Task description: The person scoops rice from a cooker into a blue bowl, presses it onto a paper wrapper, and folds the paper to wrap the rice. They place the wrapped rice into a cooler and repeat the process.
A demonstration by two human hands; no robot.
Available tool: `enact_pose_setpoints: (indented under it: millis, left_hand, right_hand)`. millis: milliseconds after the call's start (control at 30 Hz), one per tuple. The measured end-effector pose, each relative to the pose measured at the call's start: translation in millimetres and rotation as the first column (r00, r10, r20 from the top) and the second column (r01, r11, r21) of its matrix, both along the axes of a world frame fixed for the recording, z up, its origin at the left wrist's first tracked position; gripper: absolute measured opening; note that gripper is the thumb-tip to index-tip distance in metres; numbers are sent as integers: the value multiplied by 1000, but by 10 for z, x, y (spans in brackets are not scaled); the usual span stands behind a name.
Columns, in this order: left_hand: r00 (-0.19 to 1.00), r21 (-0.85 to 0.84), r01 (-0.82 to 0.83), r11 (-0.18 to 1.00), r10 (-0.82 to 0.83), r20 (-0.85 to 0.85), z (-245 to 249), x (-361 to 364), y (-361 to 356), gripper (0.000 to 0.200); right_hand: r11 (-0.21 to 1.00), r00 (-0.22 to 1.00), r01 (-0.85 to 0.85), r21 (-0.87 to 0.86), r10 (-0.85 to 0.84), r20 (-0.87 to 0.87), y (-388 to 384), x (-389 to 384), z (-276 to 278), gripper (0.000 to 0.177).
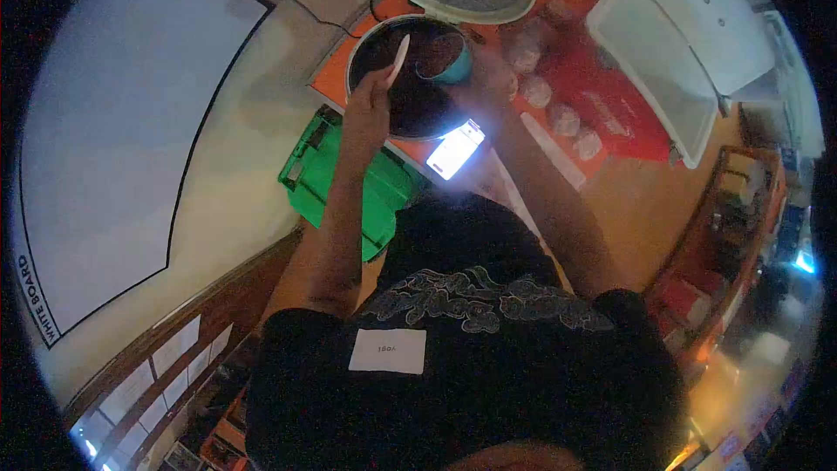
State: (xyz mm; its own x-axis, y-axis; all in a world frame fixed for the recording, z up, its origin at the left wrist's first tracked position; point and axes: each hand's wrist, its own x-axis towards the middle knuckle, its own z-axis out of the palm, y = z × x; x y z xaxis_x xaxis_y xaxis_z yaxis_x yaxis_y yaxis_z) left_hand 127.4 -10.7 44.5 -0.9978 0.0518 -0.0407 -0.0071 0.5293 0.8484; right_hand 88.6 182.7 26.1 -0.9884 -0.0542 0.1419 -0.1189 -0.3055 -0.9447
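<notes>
Blue cup (459,66), dark contents inside, tilts over open pot (350,68) on table (330,77), head view. Step in hand looks like filling cup with spoon (400,59); next move seems to call for steady cup, spoon dipped clear of rim. Left hand (371,96): closed on spoon, blade up, forearm reaching forward. Right hand (488,80): appears wrapped round cup's right side, fingers too blurred to tell apart.
</notes>
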Motion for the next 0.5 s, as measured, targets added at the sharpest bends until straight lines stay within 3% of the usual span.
enact_pose_setpoints:
  millis: [33,67,100,133,167,200,233,300,400,500]
  left_hand:
    - [1000,37,-17,999,16,13,56,52,62,32]
    - [999,72,-34,997,32,29,77,99,128,33]
    - [999,71,-34,997,32,31,49,134,190,33]
    - [999,15,-30,999,30,-41,14,161,257,32]
    - [993,-42,-30,999,25,-111,-13,189,313,32]
    - [994,-44,-32,999,27,-109,8,235,369,32]
    - [990,-106,-50,993,36,-135,58,285,430,31]
    - [987,-164,-70,984,44,-158,158,388,518,30]
    - [997,-196,11,981,-25,-69,198,482,559,29]
    - [992,-112,17,994,-31,-124,72,400,496,30]
  right_hand:
    - [1000,1000,1,0,-1,2,-6,-52,-210,44]
    - [974,980,141,177,-112,-166,-15,-132,-614,40]
    - [899,920,298,322,-181,-346,-55,-137,-639,37]
    - [899,921,297,321,-181,-346,-70,-152,-652,37]
    - [982,987,142,-126,-131,95,-109,-180,-666,32]
    - [805,887,159,-572,138,441,-154,-174,-575,27]
    - [805,887,158,-571,139,441,-167,-140,-511,27]
    - [913,942,201,-355,-80,327,-178,-27,-425,22]
    - [936,839,6,-353,188,511,350,-715,-2426,31]
    - [867,904,186,-463,33,425,-156,-261,-716,29]
